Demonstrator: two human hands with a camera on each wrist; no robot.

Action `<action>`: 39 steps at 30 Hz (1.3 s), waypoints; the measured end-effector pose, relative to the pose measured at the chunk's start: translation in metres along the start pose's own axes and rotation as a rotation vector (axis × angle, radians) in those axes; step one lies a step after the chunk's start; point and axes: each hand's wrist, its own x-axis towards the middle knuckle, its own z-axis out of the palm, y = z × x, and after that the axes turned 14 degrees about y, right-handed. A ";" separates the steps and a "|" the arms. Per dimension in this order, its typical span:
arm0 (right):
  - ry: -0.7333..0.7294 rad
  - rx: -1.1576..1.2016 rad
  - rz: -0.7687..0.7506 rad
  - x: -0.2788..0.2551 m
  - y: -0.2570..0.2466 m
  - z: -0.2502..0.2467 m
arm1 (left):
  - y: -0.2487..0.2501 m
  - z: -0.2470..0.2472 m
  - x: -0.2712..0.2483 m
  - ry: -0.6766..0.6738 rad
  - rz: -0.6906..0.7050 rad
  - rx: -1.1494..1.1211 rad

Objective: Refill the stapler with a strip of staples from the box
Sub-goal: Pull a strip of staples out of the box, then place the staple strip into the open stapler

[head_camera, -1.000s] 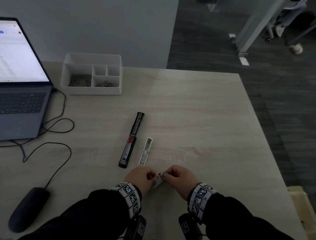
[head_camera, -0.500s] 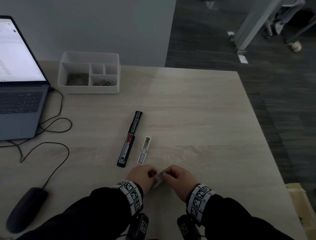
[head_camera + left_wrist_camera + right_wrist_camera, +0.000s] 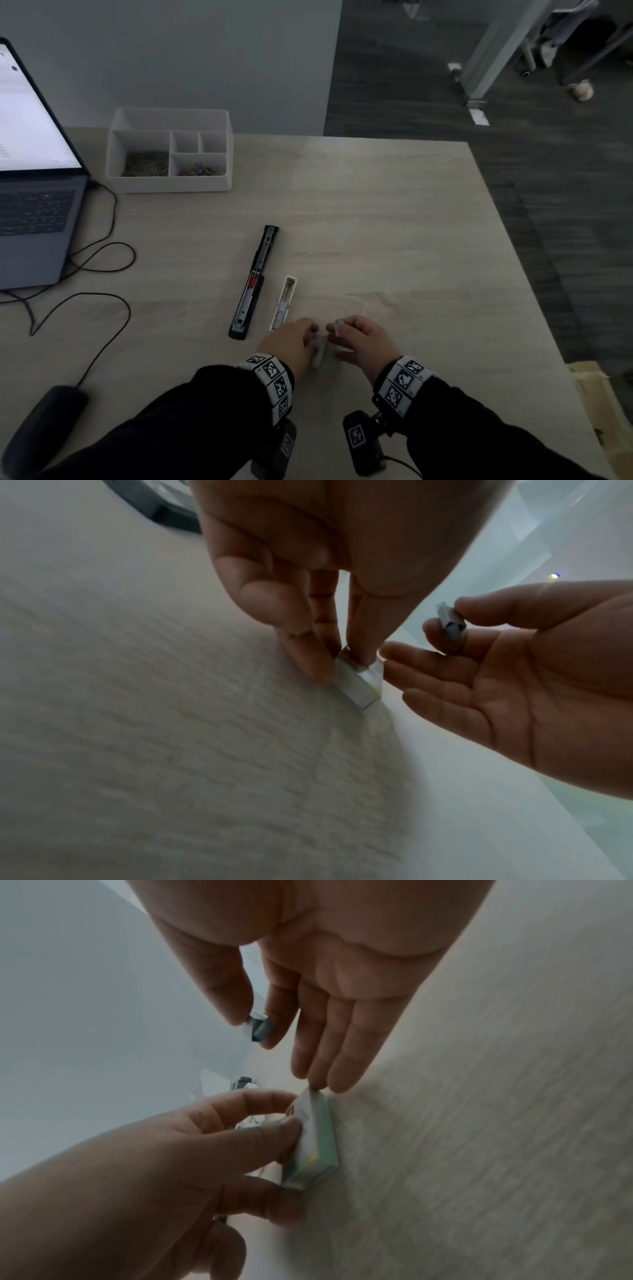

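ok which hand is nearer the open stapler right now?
Left. The left hand sits just right of the stapler, by its near end, holding the staple box on the table. The right hand is farther right, pinching a staple strip.

The head view looks down and forward over the table [image 3: 376, 222] from well above, both hands low at 6 o'clock. Each wrist view sits very near, just over the tabletop, looking along its own fingers. All three share the staple box [image 3: 318, 356] [image 3: 356, 688] [image 3: 315, 1139] between the hands.
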 end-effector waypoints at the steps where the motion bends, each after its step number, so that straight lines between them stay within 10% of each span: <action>1: 0.018 -0.011 -0.019 0.001 -0.001 -0.001 | 0.002 -0.001 0.002 0.004 -0.004 -0.004; 12: 0.104 -0.134 -0.156 -0.002 -0.004 -0.016 | 0.013 -0.014 0.010 0.055 -0.090 -0.115; 21: -0.012 -0.208 -0.249 -0.020 -0.011 0.018 | 0.009 -0.057 -0.026 -0.084 -0.383 -0.887; 28: -0.059 -0.394 -0.396 -0.035 -0.017 0.055 | -0.022 -0.067 -0.037 -0.038 -0.549 -1.060; 39: -0.142 -0.298 -0.309 -0.048 -0.022 0.083 | -0.050 -0.080 -0.046 0.016 -0.609 -1.269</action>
